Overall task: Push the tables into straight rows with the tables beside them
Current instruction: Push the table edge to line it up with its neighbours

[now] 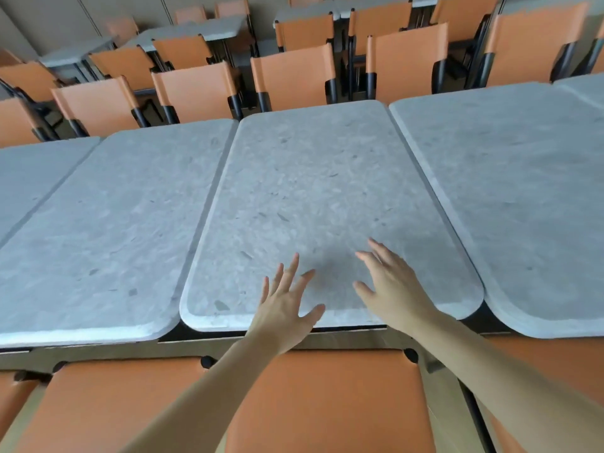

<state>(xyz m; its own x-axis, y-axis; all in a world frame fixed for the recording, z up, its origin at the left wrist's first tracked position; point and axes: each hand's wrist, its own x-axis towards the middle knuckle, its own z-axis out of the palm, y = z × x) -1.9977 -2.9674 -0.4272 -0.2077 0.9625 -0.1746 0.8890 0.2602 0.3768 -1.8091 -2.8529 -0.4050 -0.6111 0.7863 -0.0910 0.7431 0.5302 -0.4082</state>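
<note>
Hands, my left hand (283, 308) and right hand (390, 286), hover spread and holding nothing over the middle bench (313, 191), since its near edge sits crooked against the neighbouring benches (108, 223).

Orange chairs (294, 76) in rows

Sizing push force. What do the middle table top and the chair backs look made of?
Middle table top: looks like terrazzo or speckled stone, pale grey with darker flecks, matte, rounded corners; it could be a laminate imitation. Both hands, left hand and right hand, are spread at its near end. Chair backs: smooth orange leather or vinyl, stretched over black posts, probably metal.
</note>
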